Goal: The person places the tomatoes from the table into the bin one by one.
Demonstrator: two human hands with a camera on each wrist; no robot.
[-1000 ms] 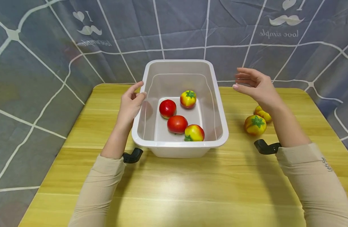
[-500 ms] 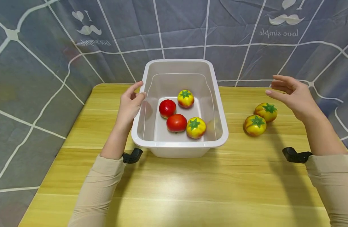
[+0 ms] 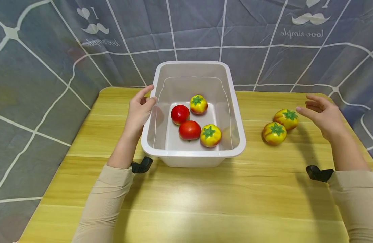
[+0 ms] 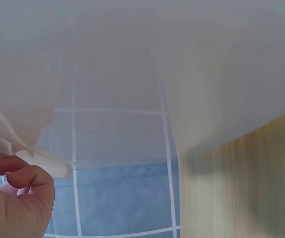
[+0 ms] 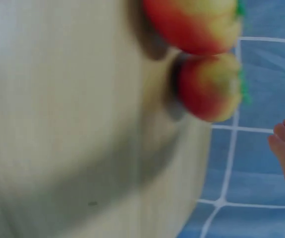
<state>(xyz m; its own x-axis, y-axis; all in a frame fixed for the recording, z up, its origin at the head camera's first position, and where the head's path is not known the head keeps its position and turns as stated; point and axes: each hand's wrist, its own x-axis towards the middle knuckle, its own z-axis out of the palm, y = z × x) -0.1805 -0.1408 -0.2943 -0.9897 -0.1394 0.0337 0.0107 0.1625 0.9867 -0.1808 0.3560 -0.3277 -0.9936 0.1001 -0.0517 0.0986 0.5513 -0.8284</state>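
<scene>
A light-grey plastic bin (image 3: 192, 153) stands on the wooden table. My left hand (image 3: 139, 109) grips its left rim, thumb on the inner side; curled fingers (image 4: 28, 181) show under the rim in the left wrist view. Inside the bin lie two red tomatoes (image 3: 190, 130) and two yellow-red tomatoes (image 3: 210, 135) with green star-shaped tops. On the table to the bin's right, two more yellow-red tomatoes, a nearer one (image 3: 274, 133) and a farther one (image 3: 286, 119), touch or nearly touch. My right hand (image 3: 323, 114) hovers just right of the farther one, fingers loosely bent, holding nothing.
The wooden table (image 3: 186, 202) stretches in front of the bin and to both sides. A grey-blue curtain with white lines (image 3: 198, 30) hangs right behind the table's back edge and along both sides.
My right hand has moved from beside the bin to the right and lower, past the two tomatoes on the table. A yellow-red tomato in the bin has rolled upright. My left hand has stayed.
</scene>
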